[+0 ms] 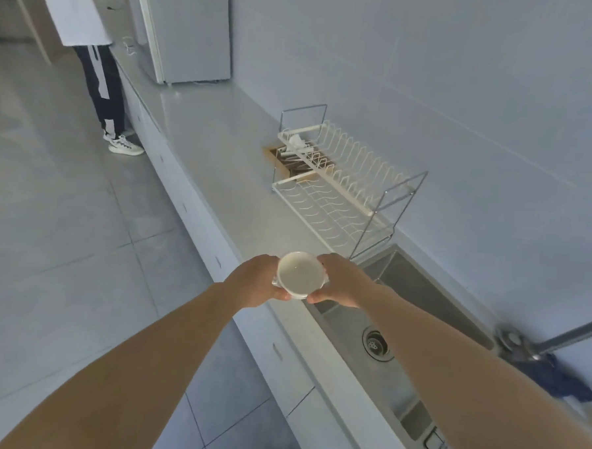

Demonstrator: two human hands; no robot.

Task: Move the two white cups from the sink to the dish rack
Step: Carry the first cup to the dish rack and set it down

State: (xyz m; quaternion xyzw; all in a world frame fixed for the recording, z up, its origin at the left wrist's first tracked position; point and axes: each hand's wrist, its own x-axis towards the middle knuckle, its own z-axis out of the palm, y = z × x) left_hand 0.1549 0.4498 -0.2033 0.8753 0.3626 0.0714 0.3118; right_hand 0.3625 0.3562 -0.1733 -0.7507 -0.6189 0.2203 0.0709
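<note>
Both of my hands hold white cups stacked together, seen from above with the open mouth up; a second cup's rim shows just below the top one. My left hand grips the left side and my right hand grips the right side. They hover over the counter edge just left of the steel sink. The white wire dish rack, two tiers, stands on the counter beyond the cups, its wires bare apart from a small white item at its far end.
A faucet and a dark blue cloth sit at the sink's right side. A drain shows in the basin. A wooden box lies behind the rack. A white fridge stands far down the counter. A person stands by the counter at far left.
</note>
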